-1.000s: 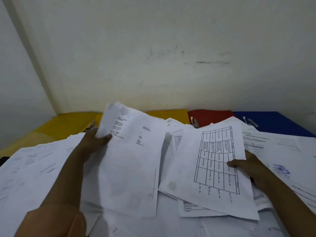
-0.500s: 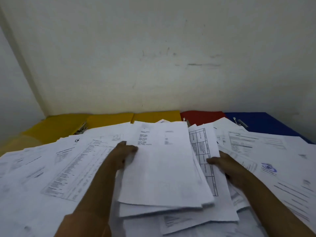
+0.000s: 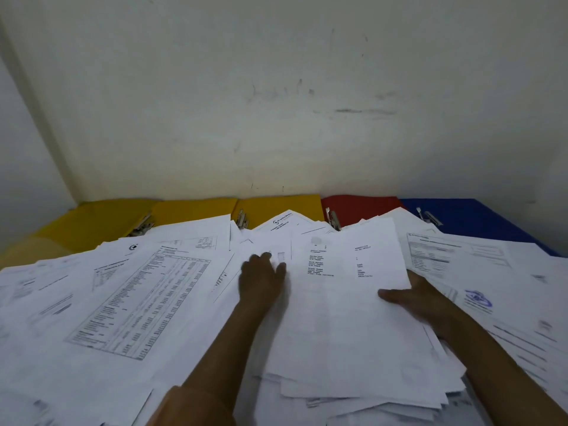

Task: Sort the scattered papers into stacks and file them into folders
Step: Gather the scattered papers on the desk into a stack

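1. The right hand grips the right edge of a stack of papers: its thumb lies flat on the top sheet and its fingers are tucked out of sight under the edge.
2. The left hand lies palm down at the stack's left edge, fingers reaching forward onto the loose sheets there. It is blurred, so I cannot tell whether the fingers pinch anything or only press.
3. Both forearms run up from the bottom edge; a tan sleeve covers the left one near the camera.
4. The held stack is uneven, its lower edges fanned out; the top sheet carries a few short lines of print near its far end.
5. Around it scattered papers overlap all over the surface, among them a table sheet to the left and a blue-stamped sheet to the right.
6. Along the wall lie open folders, partly buried by sheets: yellow folders, a red folder and a blue folder, with metal clips showing.
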